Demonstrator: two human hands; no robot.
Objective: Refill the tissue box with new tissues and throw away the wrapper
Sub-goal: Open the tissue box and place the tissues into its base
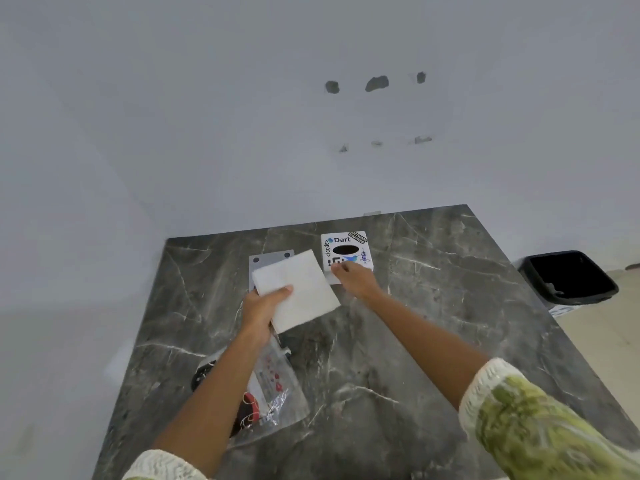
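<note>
A person's left hand grips a white stack of tissues near the centre of the frame, thumb on top and fingers beneath, holding it above a dark marble table. The stack's long axis runs diagonally from upper left to lower right, its far end covering part of a grey base plate. The left forearm reaches up from the lower left. Just right of the stack, the right hand rests palm down, fingers curled, on the near edge of the white stickered tissue box, its oval slot facing up; whether the fingers pinch it cannot be told. The clear printed wrapper lies beneath the left forearm. A black bin stands at right.
</note>
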